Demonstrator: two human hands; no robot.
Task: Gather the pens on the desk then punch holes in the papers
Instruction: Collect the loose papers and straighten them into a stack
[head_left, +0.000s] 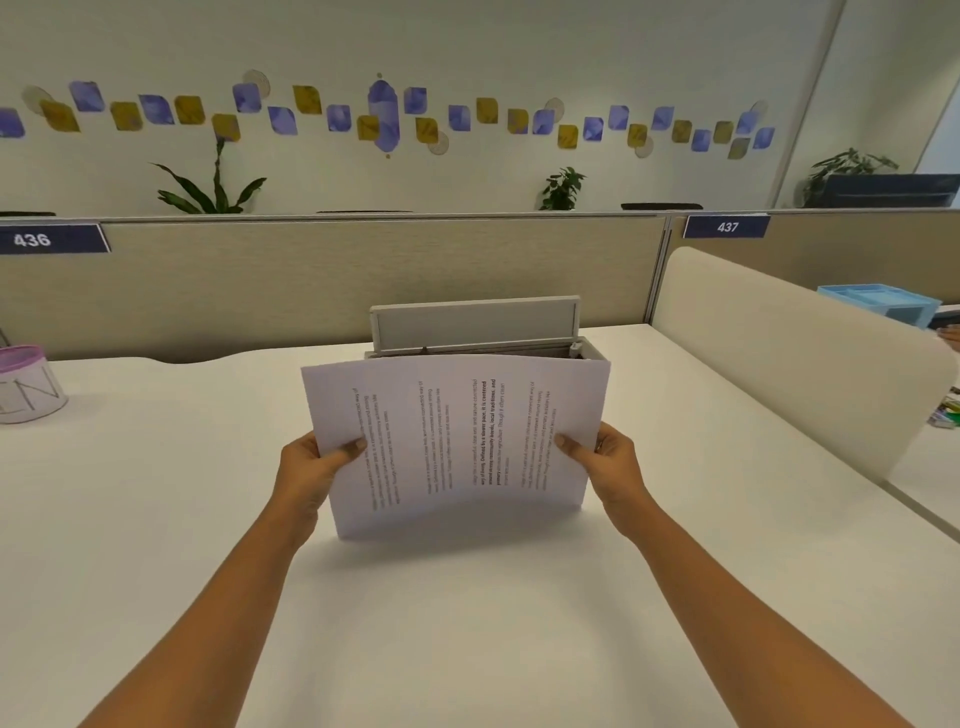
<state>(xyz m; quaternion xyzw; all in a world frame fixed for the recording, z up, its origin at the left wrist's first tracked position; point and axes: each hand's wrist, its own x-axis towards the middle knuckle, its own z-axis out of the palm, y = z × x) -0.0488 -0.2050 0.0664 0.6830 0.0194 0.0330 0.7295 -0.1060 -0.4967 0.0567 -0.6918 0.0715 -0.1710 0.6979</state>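
A stack of printed white papers (457, 441) stands on its long lower edge on the white desk (208, 519), text running sideways, bowed slightly. My left hand (311, 462) grips the stack's left edge with the thumb on the front. My right hand (608, 457) grips its right edge the same way. Directly behind the papers sits a grey hole punch (475, 325) with its lid raised; its lower part is hidden by the sheets. No pens are visible on the desk.
A pink-rimmed cup (28, 384) with lettering stands at the far left edge. A cream divider (779, 353) borders the desk on the right, with a blue tray (878, 304) beyond it. A beige partition (311, 280) runs along the back.
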